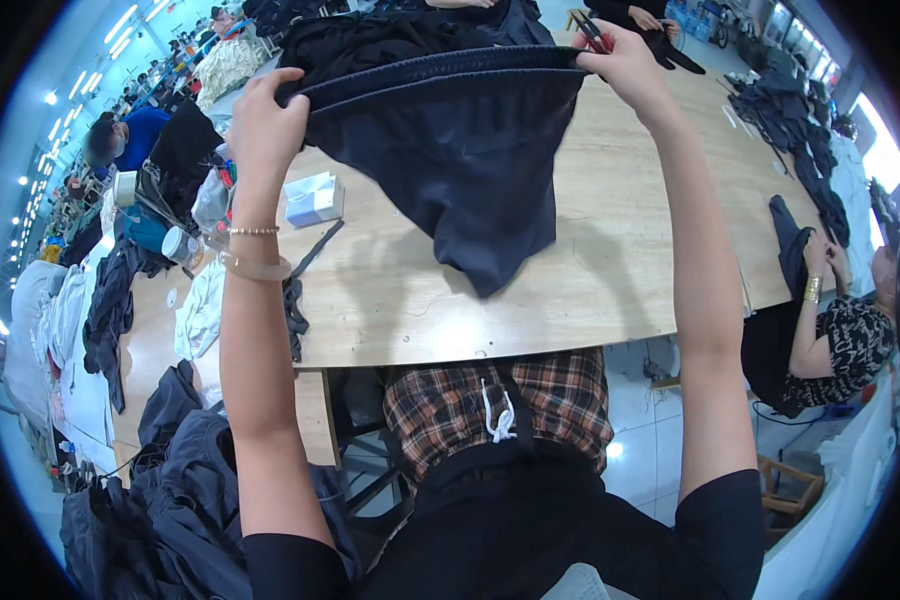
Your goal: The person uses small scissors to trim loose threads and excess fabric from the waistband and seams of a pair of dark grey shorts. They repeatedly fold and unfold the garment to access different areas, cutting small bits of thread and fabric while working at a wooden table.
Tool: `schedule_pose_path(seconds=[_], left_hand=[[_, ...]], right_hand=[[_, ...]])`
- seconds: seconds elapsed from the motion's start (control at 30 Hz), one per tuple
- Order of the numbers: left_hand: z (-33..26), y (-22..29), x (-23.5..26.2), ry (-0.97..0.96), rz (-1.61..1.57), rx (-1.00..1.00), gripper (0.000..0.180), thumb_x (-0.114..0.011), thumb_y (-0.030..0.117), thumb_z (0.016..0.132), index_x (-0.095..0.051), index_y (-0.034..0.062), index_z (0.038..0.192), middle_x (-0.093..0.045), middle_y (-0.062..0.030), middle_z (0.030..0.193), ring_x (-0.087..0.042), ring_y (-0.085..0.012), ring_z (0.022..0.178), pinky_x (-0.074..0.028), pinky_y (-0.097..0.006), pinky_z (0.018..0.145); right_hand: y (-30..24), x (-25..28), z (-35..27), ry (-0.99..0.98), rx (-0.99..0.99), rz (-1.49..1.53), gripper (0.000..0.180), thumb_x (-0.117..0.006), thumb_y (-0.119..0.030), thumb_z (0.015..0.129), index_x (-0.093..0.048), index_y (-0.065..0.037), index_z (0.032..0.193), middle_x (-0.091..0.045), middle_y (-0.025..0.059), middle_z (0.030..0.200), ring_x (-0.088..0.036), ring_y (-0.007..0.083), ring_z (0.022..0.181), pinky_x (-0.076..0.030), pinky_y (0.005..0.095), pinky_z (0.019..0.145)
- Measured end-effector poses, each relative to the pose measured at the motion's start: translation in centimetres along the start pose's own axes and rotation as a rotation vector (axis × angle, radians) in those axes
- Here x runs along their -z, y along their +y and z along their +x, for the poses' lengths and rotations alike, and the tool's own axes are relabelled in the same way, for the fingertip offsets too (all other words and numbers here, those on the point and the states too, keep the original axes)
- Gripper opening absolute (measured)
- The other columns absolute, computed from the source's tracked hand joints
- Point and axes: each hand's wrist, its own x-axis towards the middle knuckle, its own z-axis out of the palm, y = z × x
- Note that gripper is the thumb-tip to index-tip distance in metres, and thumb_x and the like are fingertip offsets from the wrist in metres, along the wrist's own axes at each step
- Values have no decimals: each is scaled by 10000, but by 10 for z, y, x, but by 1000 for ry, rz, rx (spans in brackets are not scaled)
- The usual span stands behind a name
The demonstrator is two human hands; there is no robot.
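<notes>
A dark navy garment with an elastic waistband hangs stretched between my two raised hands, its lower part drooping to a point above the table. My left hand pinches one end of the waistband. At the other end, my right hand grips the band, and small red-handled thread snips are tucked in the same hand. Whether the garment is shorts or trousers, I cannot tell. Behind the waistband lies a heap of black cloth, partly hidden by the garment.
The wooden table reaches my waist. A white-and-blue box stands left of the garment. Dark garments are piled at lower left. A co-worker handles dark cloth at the right edge; other people's hands show at the far side.
</notes>
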Motion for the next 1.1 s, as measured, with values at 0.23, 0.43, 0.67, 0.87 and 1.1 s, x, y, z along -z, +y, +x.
schedule_pose_path(seconds=[0.23, 0.43, 0.67, 0.87, 1.1], left_hand=[[-164, 103, 60, -110, -293, -182, 329, -581, -10, 714, -664, 44, 1027, -643, -121, 926, -598, -337, 980, -464, -447, 873], [-295, 147, 1, -887, -632, -47, 582, -756, 281, 850, -538, 54, 1339, -517, -187, 1358, -527, -388, 1219, -450, -469, 1012], [-299, 58, -28, -631, -295, 261, 379, -702, 147, 881, -611, 23, 1228, -568, -197, 1284, -537, -375, 1219, -437, -442, 1033], [-319, -47, -62, -553, -57, 678, 355, -742, 190, 881, -629, 3, 1160, -623, -197, 1141, -626, -306, 1016, -493, -394, 874], [-322, -26, -61, -448, -177, 687, 255, -734, 148, 897, -639, -16, 1067, -631, -138, 940, -593, -240, 796, -483, -355, 753]], right_hand=[[25, -6, -88, 186, -18, 88, 297, -665, -48, 785, -624, -56, 1079, -591, 54, 717, -542, 116, 713, -437, 270, 659], [157, -47, -182, -121, -400, -416, 317, -742, -98, 823, -645, -54, 1122, -589, 55, 740, -578, 163, 711, -459, 308, 644], [174, -52, -302, -64, -781, -1, 228, -738, -161, 855, -700, 6, 1006, -680, 89, 765, -637, 153, 700, -490, 305, 646], [117, -88, -339, 51, -994, 475, 233, -687, -190, 951, -699, 39, 995, -693, 54, 871, -627, 92, 800, -501, 242, 760], [103, -100, -333, -115, -1029, 494, 225, -757, -223, 901, -705, -4, 899, -547, -81, 692, -447, 23, 622, -354, 204, 573]])
